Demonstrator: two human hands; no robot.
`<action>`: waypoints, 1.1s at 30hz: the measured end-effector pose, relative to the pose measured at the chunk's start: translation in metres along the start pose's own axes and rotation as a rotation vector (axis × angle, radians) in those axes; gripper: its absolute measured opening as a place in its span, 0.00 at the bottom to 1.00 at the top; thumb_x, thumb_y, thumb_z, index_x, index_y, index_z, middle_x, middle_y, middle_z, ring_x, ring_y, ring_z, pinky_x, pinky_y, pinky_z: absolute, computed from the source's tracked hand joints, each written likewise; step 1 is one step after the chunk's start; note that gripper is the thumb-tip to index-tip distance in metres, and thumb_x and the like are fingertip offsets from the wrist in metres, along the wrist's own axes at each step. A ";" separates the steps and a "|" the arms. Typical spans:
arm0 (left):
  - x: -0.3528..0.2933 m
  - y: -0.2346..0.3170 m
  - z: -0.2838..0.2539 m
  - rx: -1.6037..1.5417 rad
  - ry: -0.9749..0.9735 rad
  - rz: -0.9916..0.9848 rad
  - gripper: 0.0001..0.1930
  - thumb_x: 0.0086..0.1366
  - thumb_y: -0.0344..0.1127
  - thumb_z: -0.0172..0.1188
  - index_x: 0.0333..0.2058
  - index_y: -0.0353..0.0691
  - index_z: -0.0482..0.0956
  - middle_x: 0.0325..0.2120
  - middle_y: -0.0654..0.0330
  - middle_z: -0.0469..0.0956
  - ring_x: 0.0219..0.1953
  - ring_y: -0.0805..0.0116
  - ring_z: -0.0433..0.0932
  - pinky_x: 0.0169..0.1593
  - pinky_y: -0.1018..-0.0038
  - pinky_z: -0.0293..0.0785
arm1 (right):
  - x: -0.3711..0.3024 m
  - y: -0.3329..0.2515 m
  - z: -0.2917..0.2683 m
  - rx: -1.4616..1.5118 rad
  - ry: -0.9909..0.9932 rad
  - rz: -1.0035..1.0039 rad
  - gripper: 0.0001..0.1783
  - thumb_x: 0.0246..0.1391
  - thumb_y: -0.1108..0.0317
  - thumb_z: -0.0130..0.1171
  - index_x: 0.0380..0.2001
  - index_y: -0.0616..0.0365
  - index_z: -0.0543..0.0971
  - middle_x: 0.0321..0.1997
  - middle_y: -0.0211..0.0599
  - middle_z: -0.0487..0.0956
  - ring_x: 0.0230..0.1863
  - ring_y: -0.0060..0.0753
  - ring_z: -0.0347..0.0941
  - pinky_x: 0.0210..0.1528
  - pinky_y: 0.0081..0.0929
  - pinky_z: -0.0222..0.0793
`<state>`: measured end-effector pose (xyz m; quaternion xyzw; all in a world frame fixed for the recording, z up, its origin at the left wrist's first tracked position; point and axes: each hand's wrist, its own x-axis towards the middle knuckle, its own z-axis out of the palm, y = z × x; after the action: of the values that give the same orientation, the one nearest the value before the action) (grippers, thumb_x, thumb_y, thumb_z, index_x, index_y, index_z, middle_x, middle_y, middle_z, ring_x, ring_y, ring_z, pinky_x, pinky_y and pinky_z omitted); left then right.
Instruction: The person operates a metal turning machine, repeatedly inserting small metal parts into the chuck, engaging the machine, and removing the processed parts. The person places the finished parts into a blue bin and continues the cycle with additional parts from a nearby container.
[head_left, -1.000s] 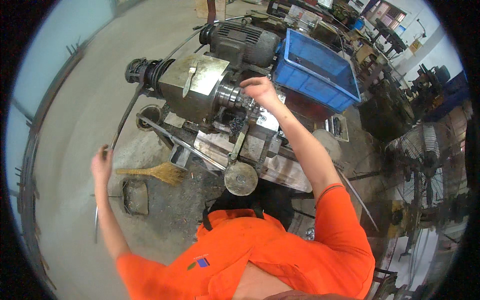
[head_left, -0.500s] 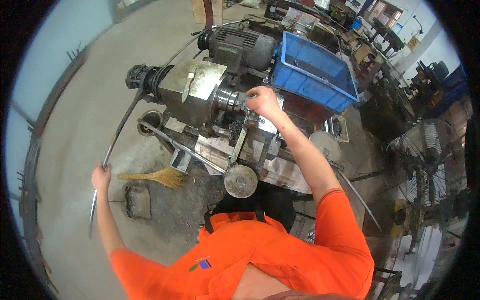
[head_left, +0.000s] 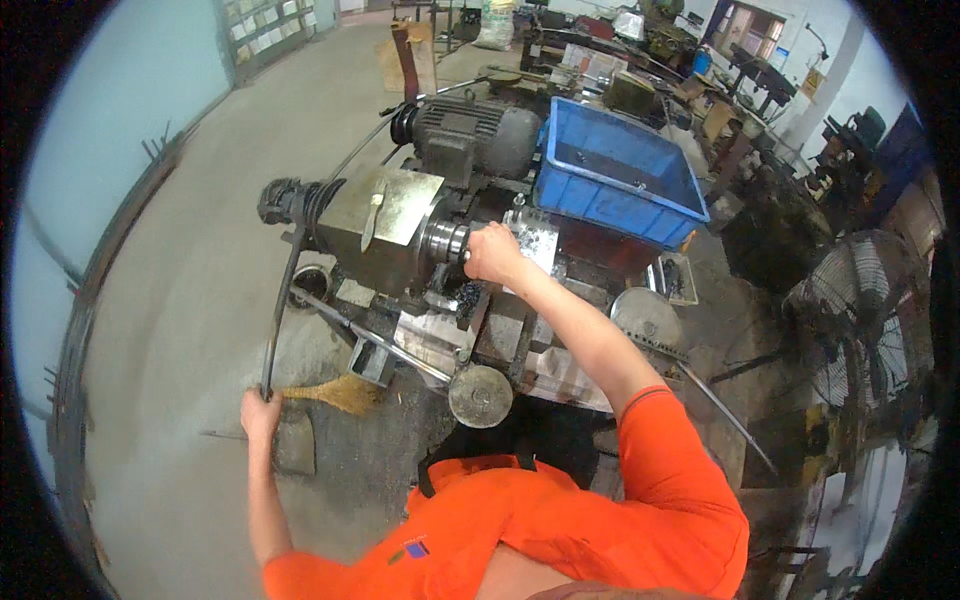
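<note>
My left hand (head_left: pixel 261 412) is wrapped round the lower end of a long metal lever (head_left: pixel 281 325), which slants up to the left end of a lathe-like machine. My right hand (head_left: pixel 492 253) is closed just right of the shiny spindle nose (head_left: pixel 443 242); whatever its fingers hold is hidden behind them. Left of the spindle is the box-shaped headstock (head_left: pixel 345 228), topped by a metal sheet (head_left: pixel 412 200) with a small brush (head_left: pixel 372 222) lying on it. Below my right hand, a round metal disc (head_left: pixel 480 396) sits at the machine's front.
A blue plastic crate (head_left: pixel 615 208) stands behind the machine on the right, beside an electric motor (head_left: pixel 468 138). A straw broom (head_left: pixel 343 394) and a dustpan (head_left: pixel 296 446) lie on the floor near my left hand. A large fan (head_left: pixel 855 320) stands at right.
My left hand has swung the lever's lower end to the right, toward the machine. My right hand has moved left and down, nearer the spindle, and its fingers are closed there.
</note>
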<state>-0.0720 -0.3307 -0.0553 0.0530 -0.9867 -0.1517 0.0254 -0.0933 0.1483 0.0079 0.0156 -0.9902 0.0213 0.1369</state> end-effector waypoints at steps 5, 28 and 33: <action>0.035 -0.005 -0.002 -0.068 -0.211 0.135 0.16 0.50 0.43 0.60 0.29 0.33 0.75 0.22 0.46 0.76 0.28 0.51 0.77 0.34 0.61 0.72 | 0.000 0.049 -0.074 -0.024 -0.108 0.137 0.15 0.27 0.62 0.58 0.21 0.60 0.80 0.29 0.49 0.78 0.38 0.53 0.71 0.46 0.40 0.66; 0.064 -0.012 0.040 -0.933 -0.345 -0.036 0.14 0.56 0.38 0.63 0.30 0.34 0.71 0.13 0.63 0.66 0.14 0.73 0.64 0.21 0.77 0.61 | -0.555 0.157 -0.061 0.059 0.049 1.227 0.17 0.32 0.63 0.54 0.29 0.59 0.81 0.31 0.47 0.79 0.35 0.44 0.77 0.40 0.32 0.71; 0.104 -0.035 0.049 -0.914 -0.637 -0.017 0.17 0.58 0.35 0.58 0.39 0.25 0.72 0.18 0.58 0.72 0.21 0.71 0.71 0.30 0.73 0.71 | -0.580 0.124 -0.042 0.045 -0.280 1.479 0.14 0.33 0.62 0.55 0.27 0.55 0.81 0.33 0.46 0.79 0.37 0.47 0.76 0.43 0.35 0.71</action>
<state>-0.1748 -0.3609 -0.1085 -0.0038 -0.7789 -0.5729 -0.2552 0.4713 0.2885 -0.1143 -0.6480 -0.7501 0.1256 -0.0406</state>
